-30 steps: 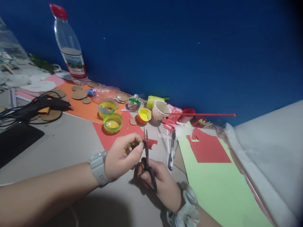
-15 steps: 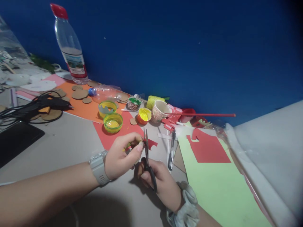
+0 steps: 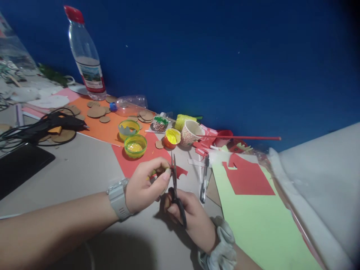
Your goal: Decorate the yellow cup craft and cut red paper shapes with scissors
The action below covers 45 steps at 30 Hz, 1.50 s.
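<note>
My left hand (image 3: 149,183) is closed, thumb against fingers, pinching a small piece of red paper (image 3: 181,172) whose ragged end shows past the blades. Something yellow-green and dark shows between the curled fingers, too hidden to name. In my right hand (image 3: 191,215) are black-handled scissors (image 3: 174,180), pointing away from me. Their narrow blades stand slightly apart, right beside the left fingertips and across the red paper. Beyond the hands lie a larger red sheet (image 3: 123,161) and a yellow-green bowl (image 3: 135,146).
A glue gun (image 3: 67,122) and cardboard discs (image 3: 96,111) lie at left. Behind stand a tall bottle (image 3: 90,71) and a patterned paper cup (image 3: 188,135) with a red stick (image 3: 242,137) across it. A pen (image 3: 205,180) and green paper (image 3: 253,221) lie at right.
The view has shifted slightly, so the background things sit a little farther right. Both hands, the scissors and the red paper keep nearly the same pose.
</note>
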### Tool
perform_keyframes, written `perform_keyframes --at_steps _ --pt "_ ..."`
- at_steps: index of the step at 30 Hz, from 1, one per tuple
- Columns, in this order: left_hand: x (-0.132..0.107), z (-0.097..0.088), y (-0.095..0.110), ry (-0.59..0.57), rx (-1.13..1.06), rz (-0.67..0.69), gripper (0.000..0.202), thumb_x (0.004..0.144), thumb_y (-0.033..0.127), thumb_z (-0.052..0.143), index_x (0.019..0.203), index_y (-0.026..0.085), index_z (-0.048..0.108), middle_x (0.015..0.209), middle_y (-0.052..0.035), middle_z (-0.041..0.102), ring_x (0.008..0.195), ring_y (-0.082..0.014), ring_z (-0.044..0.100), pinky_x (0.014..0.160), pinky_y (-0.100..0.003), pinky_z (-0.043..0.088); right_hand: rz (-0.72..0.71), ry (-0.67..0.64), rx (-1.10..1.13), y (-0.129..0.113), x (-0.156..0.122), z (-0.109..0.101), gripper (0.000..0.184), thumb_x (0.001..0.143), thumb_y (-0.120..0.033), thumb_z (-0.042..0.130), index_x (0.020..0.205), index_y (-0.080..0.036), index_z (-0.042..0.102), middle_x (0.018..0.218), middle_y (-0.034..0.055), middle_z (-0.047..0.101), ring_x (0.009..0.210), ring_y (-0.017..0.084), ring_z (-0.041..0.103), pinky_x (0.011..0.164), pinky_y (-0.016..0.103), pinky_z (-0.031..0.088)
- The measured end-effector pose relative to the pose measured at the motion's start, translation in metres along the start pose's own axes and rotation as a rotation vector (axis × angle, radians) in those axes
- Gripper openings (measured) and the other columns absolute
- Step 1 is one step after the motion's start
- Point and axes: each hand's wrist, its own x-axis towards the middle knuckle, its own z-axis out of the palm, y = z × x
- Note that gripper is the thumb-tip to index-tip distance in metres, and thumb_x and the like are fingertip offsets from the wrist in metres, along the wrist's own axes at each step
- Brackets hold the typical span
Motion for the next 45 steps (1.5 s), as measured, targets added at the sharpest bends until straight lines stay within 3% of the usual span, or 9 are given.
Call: perform_keyframes --at_steps 22,45 --pt "0.0012 -0.001 0.0008 -0.054 0.127 0.103 0.011 0.091 0.016 0.049 0.08 0.019 0.049 0.066 0.0064 0.048 0.053 -0.0065 0.044 0.056 -0.02 0.04 -0.033 0.012 0.025 0.006 -0.0012 0.0012 0.058 0.081 -0.073 0.051 0.072 -0.017 0.05 0.06 -0.0035 0.042 0.056 0.01 0.035 0.051 0.023 0.029" --pt "0.0014 -0.0001 -0.0005 -0.036 0.047 0.104 0.012 0.093 0.016 0.046 0.082 0.019 0.05 0.065 0.0068 0.048 0.05 -0.0054 0.042 0.053 -0.02 0.037 -0.024 0.01 0.023 0.0022 -0.0003 0.0005 0.056 0.082 -0.072 0.053 0.071 -0.017 0.049 0.06 -0.0039 0.042 0.056 0.01 0.036 0.051 0.023 0.028"
